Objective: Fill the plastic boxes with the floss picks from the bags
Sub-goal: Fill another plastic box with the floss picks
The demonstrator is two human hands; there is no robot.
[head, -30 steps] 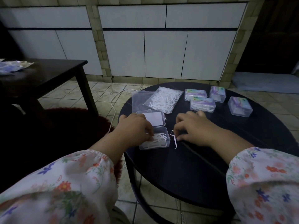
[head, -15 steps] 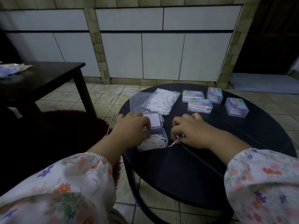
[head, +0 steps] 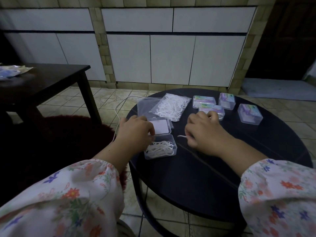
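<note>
An open clear plastic box (head: 160, 147) sits on the round black table (head: 213, 177), with white floss picks lying in it and its lid (head: 161, 127) folded back. My left hand (head: 135, 132) rests on the box's left rim and grips it. My right hand (head: 205, 132) is just right of the box, fingers pinched on a single floss pick (head: 182, 136) that pokes out toward the box. Behind lie a clear bag of floss picks (head: 172, 106) and an empty-looking bag (head: 145, 105).
Several closed boxes with coloured labels stand at the table's back right: (head: 203, 100), (head: 212, 110), (head: 226, 100), (head: 250, 114). A dark wooden side table (head: 51, 79) stands at left, a red rug (head: 68, 134) below it, and a white cable (head: 119, 106) on the tiled floor.
My right hand has picked the loose floss pick off the table beside the box and now holds it pinched, pointing left. My left hand has stayed on the box.
</note>
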